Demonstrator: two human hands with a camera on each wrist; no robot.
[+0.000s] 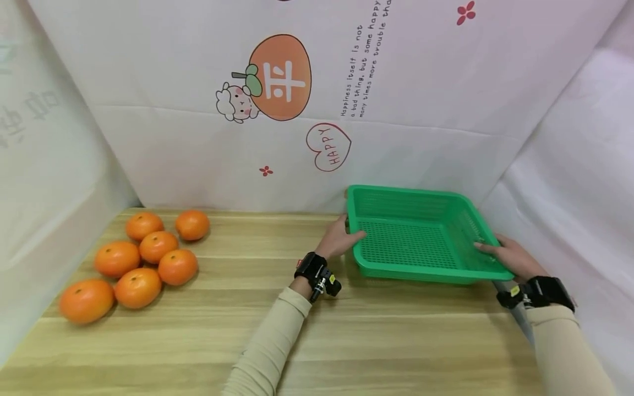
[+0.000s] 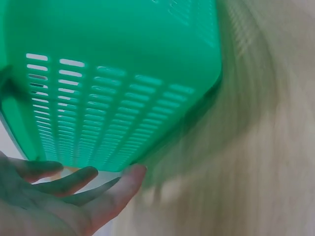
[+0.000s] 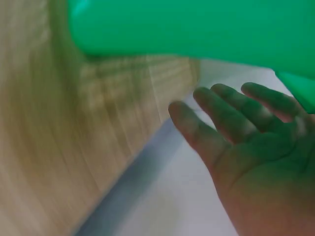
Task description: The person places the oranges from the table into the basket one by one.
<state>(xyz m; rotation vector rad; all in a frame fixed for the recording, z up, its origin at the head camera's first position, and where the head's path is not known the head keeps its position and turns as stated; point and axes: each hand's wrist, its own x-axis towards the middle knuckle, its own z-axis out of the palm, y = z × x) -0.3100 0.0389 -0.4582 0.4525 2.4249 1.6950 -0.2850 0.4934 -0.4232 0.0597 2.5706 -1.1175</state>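
Observation:
A green plastic basket (image 1: 406, 245) with slotted walls and a mesh bottom is at the right of the table in the head view. My left hand (image 1: 339, 239) grips its left end, thumb over the rim. At the opposite end my right hand (image 1: 517, 258) holds the rim, thumb on the inner side. Both wrist views show the fingers outside the basket, below the rim. A shadow lies on the table close to the basket (image 2: 123, 98) in the left wrist view. Whether its bottom touches the table I cannot tell. Nothing lies inside the basket.
Several oranges (image 1: 138, 287) lie grouped at the table's left. The wooden table (image 1: 247, 341) ends on the right near my right wrist, its edge (image 3: 133, 182) showing in the right wrist view. A printed white cloth (image 1: 198, 159) hangs behind, with white cloth on both sides.

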